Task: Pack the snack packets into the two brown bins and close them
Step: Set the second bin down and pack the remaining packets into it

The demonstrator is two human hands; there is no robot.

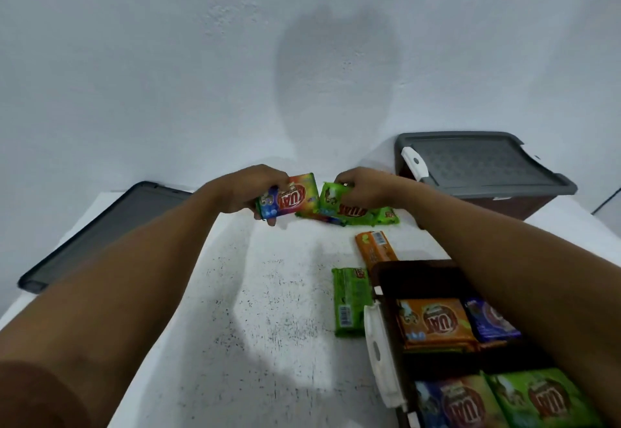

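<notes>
Close to you, the open brown plastic bin (416,268) holds snack packets (433,323); it sits near, likely for easy dropping. A long green packet (349,303) and an orange packet (374,247) lie just beside it. Farther out, your left hand (248,189) grips a rainbow packet (290,199); your right hand (364,189) pinches a small green packet (331,197). The far brown bin (504,205) has its grey lid (484,165) on.

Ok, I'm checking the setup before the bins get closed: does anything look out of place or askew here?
Only the loose grey lid: it sits skewed at the table's left edge and seems to overhang it, far from the open brown bin on the right. Nothing looks spilled or torn.
</notes>
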